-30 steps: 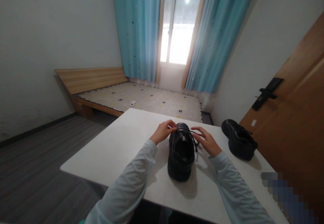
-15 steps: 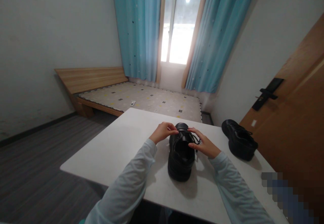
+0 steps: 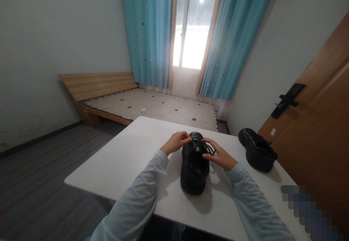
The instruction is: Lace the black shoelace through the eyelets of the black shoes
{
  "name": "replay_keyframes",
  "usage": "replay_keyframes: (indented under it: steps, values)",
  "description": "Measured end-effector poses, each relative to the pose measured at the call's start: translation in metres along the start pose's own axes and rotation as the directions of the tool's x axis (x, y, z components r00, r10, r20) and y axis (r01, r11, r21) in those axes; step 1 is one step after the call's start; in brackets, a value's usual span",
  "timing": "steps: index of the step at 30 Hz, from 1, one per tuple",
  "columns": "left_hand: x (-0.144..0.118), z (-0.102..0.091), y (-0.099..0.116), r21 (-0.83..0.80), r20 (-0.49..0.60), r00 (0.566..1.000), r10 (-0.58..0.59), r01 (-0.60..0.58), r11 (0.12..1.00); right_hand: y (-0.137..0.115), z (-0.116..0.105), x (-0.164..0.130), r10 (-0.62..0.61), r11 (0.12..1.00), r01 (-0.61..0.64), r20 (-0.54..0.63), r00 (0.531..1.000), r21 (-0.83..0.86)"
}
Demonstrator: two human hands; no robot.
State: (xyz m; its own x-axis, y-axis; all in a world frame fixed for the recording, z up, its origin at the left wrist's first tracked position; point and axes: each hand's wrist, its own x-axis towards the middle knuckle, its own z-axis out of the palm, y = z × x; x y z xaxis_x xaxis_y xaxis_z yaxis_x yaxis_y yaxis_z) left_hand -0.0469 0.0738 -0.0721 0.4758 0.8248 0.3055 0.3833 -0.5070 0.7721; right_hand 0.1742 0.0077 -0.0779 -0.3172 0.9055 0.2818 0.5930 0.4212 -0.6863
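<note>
A black lace-up shoe (image 3: 194, 173) stands on the white table (image 3: 128, 161), heel toward me and toe pointing away. My left hand (image 3: 176, 143) rests at the shoe's left side near the toe, fingers pinched on a black lace. My right hand (image 3: 219, 155) sits on the shoe's right side over the laces, fingertips pinching a lace by the tongue. Both arms wear pale blue sleeves.
A second black shoe (image 3: 257, 150) lies at the table's far right, close to the edge. A wooden door (image 3: 313, 132) with a black handle stands to the right. Behind the table are a low wooden bed (image 3: 152, 106), blue curtains and a bright window.
My right hand has moved in from beside the shoe onto its laces. My left hand has stayed at the toe end.
</note>
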Motion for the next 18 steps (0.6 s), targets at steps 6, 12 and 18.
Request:
replay_keyframes:
  steps: [6, 12, 18]
  values:
    - [-0.0006, -0.0004, 0.0042, -0.003, -0.044, 0.999, 0.014, -0.014, 1.000, -0.0033, -0.0003, 0.0004, -0.001, 1.000, 0.000, 0.008, 1.000, 0.011]
    - [-0.0006, -0.0011, 0.0062, -0.037, -0.052, 0.998, 0.031, -0.033, 0.999, -0.0045, -0.0004, 0.0007, 0.010, 1.000, -0.010, 0.017, 1.000, -0.002]
    - [-0.0002, 0.0001, 0.0083, -0.186, -0.033, 0.999, 0.023, -0.029, 0.982, -0.0024, -0.0004, 0.0005, 0.011, 0.999, -0.012, -0.005, 1.000, -0.031]
